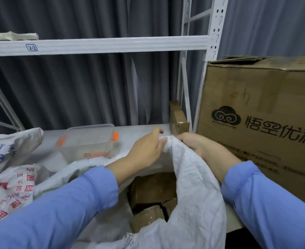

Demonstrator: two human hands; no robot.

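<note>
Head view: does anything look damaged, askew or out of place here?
The large cardboard box at right has a crumpled, torn top edge. The white woven sack, held open by the left hand and right hand, is frayed along its near rim. A small taped parcel leans tilted by the shelf upright.

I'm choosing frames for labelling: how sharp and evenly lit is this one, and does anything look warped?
Head view: soft, even light, no glare; the left hand and right hand gripping the white sack look slightly soft; small print low on the cardboard box is smeared; the wide lens bows the shelf beam slightly.
</note>
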